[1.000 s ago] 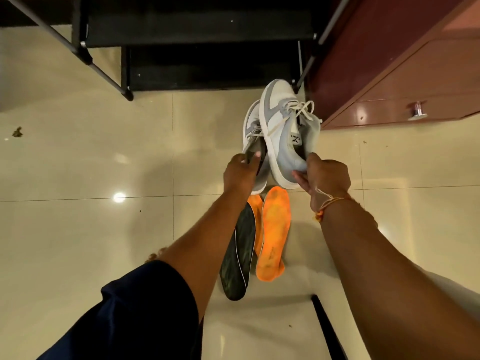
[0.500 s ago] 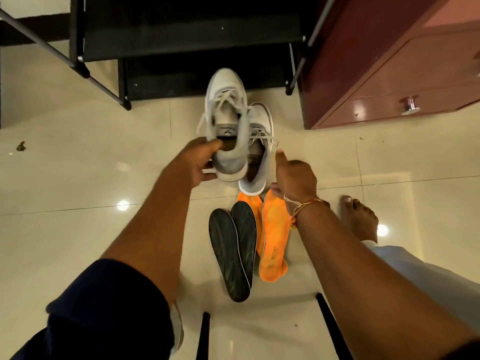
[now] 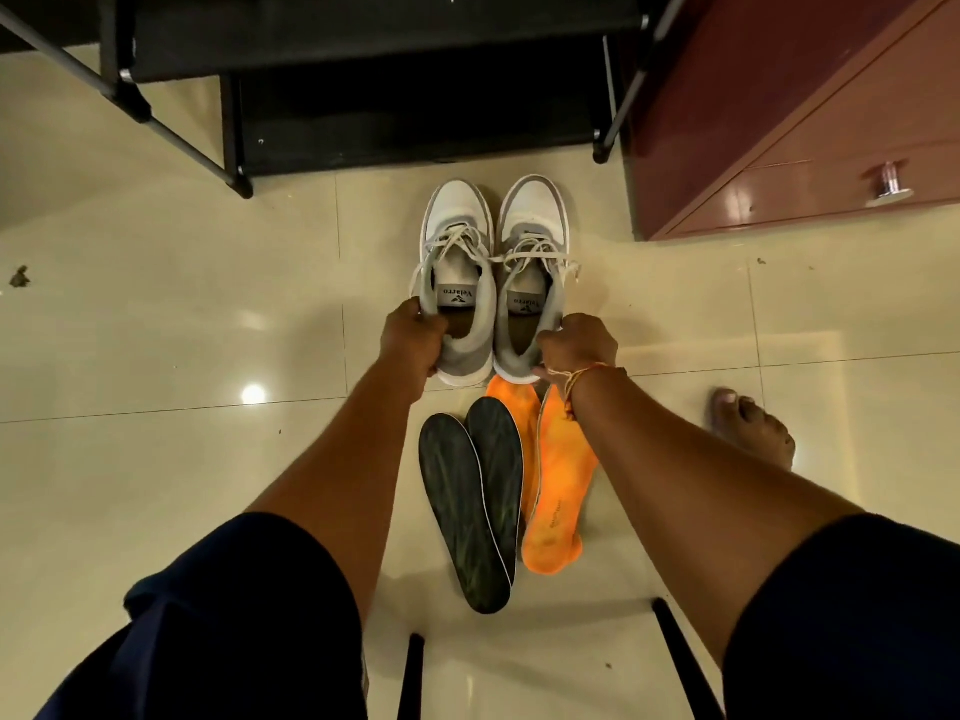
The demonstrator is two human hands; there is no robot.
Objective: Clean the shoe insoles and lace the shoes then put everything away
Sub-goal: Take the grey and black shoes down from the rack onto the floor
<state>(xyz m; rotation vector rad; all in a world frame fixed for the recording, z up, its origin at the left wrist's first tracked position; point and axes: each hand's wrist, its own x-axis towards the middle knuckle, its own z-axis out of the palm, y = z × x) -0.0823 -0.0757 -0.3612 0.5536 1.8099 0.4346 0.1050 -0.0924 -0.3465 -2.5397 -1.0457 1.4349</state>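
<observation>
Left hand [image 3: 413,337] grips the left shoe [image 3: 457,283], right hand [image 3: 576,348] grips the right shoe [image 3: 530,272]; insoles [image 3: 470,501] lie just behind both hands

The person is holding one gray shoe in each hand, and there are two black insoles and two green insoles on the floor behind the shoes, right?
Almost. The head view shows the left hand and right hand each gripping a gray shoe, and two black insoles lie on the floor. The other two insoles are orange, not green.
</observation>
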